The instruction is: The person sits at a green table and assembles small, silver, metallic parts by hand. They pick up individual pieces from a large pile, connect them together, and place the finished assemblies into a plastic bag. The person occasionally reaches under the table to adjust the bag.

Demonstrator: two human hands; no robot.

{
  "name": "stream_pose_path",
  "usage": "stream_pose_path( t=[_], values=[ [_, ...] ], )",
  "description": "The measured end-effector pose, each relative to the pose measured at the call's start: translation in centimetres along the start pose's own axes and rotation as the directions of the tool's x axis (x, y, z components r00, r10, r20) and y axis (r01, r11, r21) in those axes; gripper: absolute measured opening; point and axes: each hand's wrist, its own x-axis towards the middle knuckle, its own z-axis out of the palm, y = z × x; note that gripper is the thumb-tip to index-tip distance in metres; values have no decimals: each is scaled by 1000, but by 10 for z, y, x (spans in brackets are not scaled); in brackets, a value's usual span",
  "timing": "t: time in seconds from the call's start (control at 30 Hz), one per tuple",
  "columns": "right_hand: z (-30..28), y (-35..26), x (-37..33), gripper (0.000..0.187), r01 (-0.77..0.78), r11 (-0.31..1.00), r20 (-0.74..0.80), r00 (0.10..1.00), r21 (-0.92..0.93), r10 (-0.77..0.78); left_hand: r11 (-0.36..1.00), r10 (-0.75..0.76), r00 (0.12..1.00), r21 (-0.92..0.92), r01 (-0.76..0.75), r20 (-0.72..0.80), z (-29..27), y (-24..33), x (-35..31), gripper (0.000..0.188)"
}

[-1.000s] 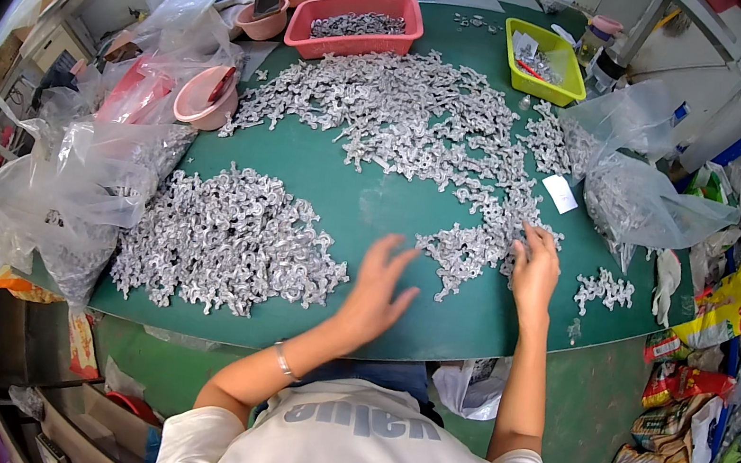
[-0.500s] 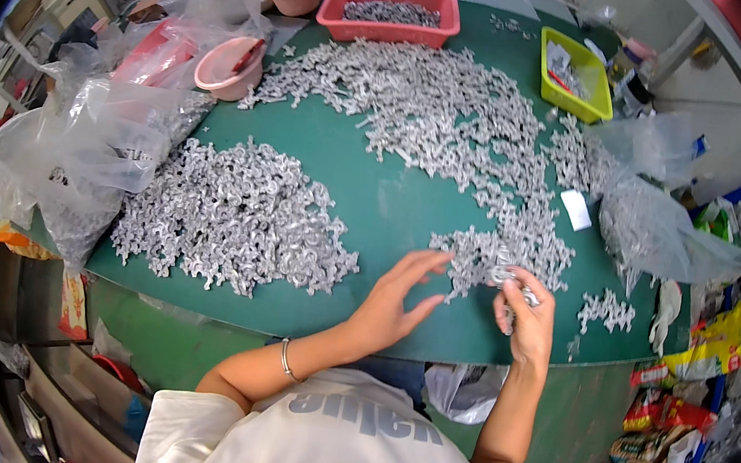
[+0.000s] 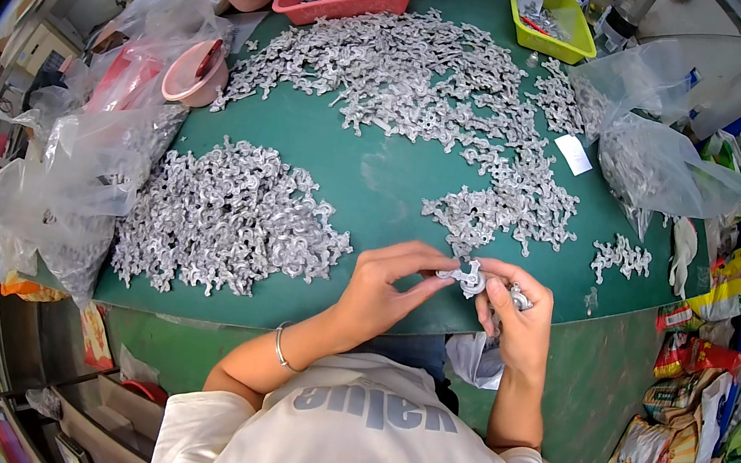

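A small silver metal part (image 3: 472, 281) was held up between the two hands, over the green table (image 3: 384, 205), close to its near edge and right of the middle. The left hand (image 3: 378, 292) came in from the side, with its elbow out and its forearm slanting up and to the right. Its thumb and first finger were pinched tight on the left end of the part. The right hand (image 3: 521, 326) pointed up and bent in to the left, with its forearm almost straight up. Its thumb and pointing finger were squeezed on the part's right side, and a second metal piece (image 3: 520, 300) sat in the same hand, by the curled fingers. A silver bracelet (image 3: 281, 348) went around the left wrist. Just past the hands was a loose bunch of parts (image 3: 509, 204), joined to a big heap (image 3: 413, 75) nearer the far edge. Another heap (image 3: 234, 216) lay by the near left corner, and a little group (image 3: 622, 257) was near the right edge.
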Motion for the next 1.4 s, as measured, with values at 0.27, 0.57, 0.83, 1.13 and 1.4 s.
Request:
stream_pose_path(
  t=[0.27,0.57,0.83,1.13,1.4],
  values=[
    [8,9,-5,16,80,996,-193,977,-35,-86,721,-435,874,-496,483,219,5,12,-10,12],
    [13,1,-10,24,68,996,-179,982,50,-58,529,-435,830,-647,549,348,7,3,-11,15],
    [14,5,-13,25,157,985,-171,975,67,-144,461,-420,821,-688,561,388,10,4,-14,15],
    [17,8,-12,27,210,965,-168,969,159,-184,448,-410,812,-683,577,416,10,6,-15,15],
    [16,25,-5,30,189,914,-266,959,359,-94,557,-382,833,-620,553,400,16,9,-14,17]
  ],
)
